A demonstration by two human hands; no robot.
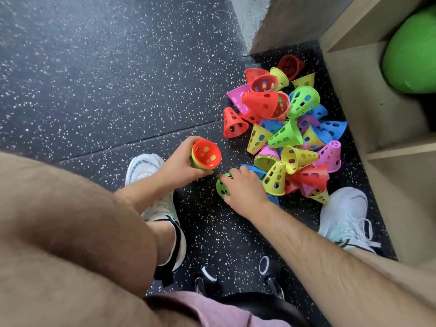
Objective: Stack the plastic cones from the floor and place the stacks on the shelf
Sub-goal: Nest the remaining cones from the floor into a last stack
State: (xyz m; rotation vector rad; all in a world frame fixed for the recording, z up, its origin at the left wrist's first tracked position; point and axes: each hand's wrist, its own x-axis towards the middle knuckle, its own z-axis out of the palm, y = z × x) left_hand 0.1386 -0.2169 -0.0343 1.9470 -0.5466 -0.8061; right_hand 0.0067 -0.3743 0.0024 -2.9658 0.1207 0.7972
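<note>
- Left shoe point(144, 166): white mesh trainer, orange streak near the toe, black collar at the ankle.
- Right shoe point(344, 213): white trainer, white laces, dark trim.
- Shorts point(212, 310): dusty pink.
- Left forearm point(139, 193), right forearm point(295, 237): unsleeved, hairy.

Cone pile point(290, 128) lies on floor point(94, 67); shelf point(368, 102) just right.

Black white-speckled floor point(94, 79), multicoloured cones point(290, 128)

floor point(94, 79): dark speckled rubber | pile of cones point(290, 128) beside shelf point(354, 102) | white shoes point(342, 213) planted
</note>
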